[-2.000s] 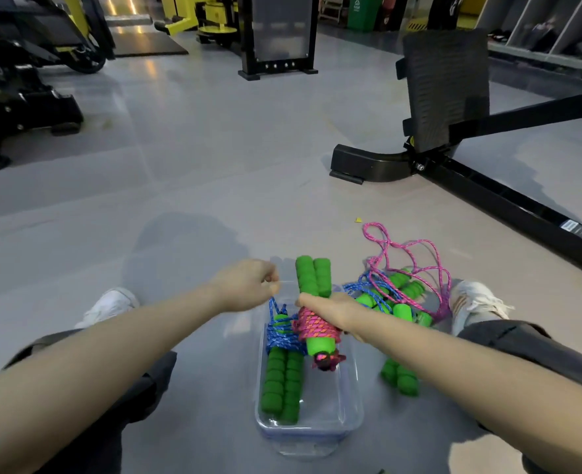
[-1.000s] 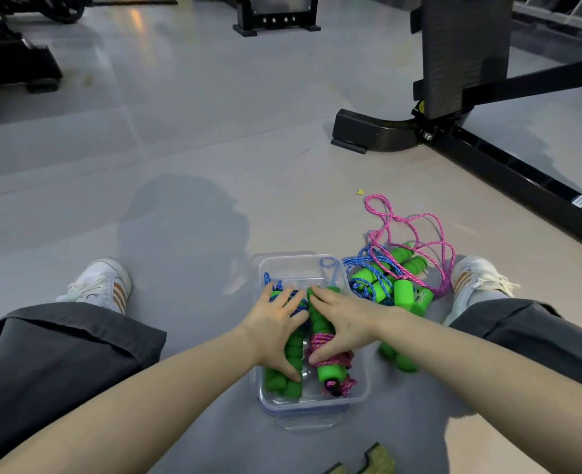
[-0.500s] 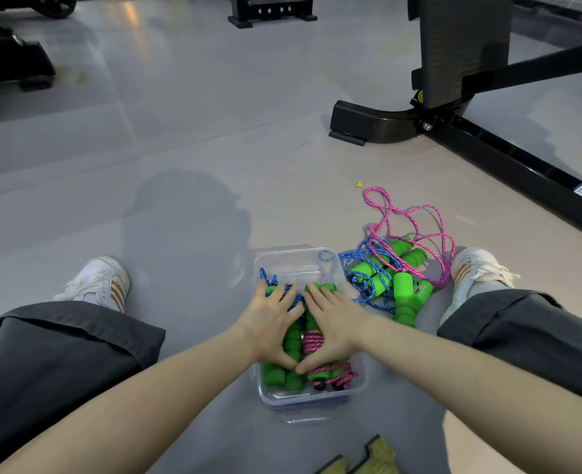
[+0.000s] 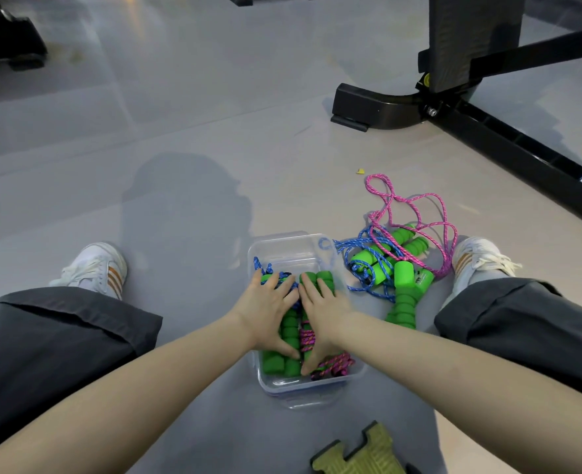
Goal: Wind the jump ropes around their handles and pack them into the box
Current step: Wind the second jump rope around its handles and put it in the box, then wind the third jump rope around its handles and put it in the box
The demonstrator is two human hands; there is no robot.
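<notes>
1. The left hand lies flat with straight fingers, pressing the blue rope bundle under it.
2. The right hand lies flat too, pressing the pink rope bundle.
3. Both bundles sit in the clear box.
4. Loose ropes lie just right of the right hand.

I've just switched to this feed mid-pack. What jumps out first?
The left hand and right hand press flat on two wound jump ropes with bright green foam handles inside the clear plastic box at bottom centre. Just right of the box lies a loose tangle of pink and blue ropes with more green handles, not yet wound.
</notes>
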